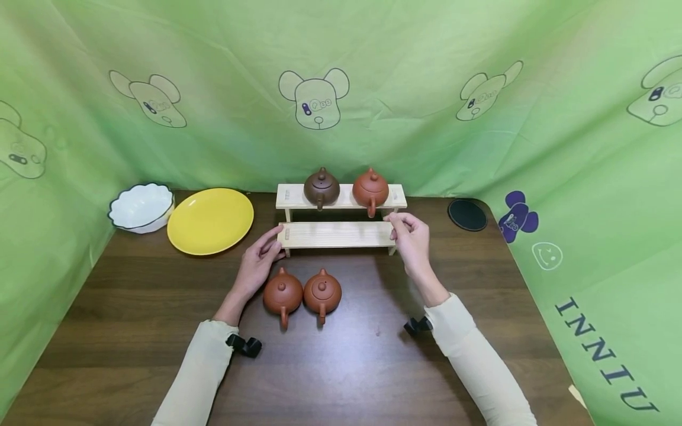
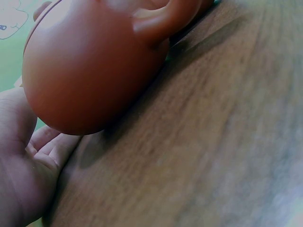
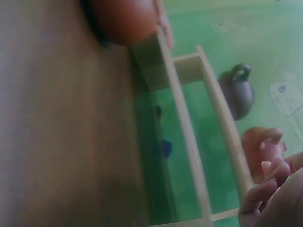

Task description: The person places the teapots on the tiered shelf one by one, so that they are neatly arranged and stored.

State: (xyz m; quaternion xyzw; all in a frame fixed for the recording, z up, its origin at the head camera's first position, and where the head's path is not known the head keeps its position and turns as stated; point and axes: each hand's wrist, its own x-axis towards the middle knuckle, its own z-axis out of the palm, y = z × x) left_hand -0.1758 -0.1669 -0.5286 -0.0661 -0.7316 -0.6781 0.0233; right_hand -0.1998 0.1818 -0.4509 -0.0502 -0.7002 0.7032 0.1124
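A pale two-step wooden rack has a bare lower step (image 1: 335,235) at its front. At that step's left end, my left hand (image 1: 257,263) grips the edge between thumb and fingers. My right hand (image 1: 410,236) pinches the right end near its back corner. On the upper step (image 1: 346,204) sit a dark brown teapot (image 1: 322,188) and an orange-brown teapot (image 1: 370,189). Two more reddish clay teapots stand side by side on the table, one (image 1: 283,294) close by my left wrist, the other (image 1: 322,292) to its right. The left wrist view shows a teapot (image 2: 90,71) partly hiding the left hand.
Behind on the left are a white scalloped bowl (image 1: 141,207) and a yellow oval plate (image 1: 210,222). A round black coaster (image 1: 467,214) lies at the back right of the brown wooden table (image 1: 341,378). Green printed cloth (image 1: 394,106) surrounds the table's back and sides.
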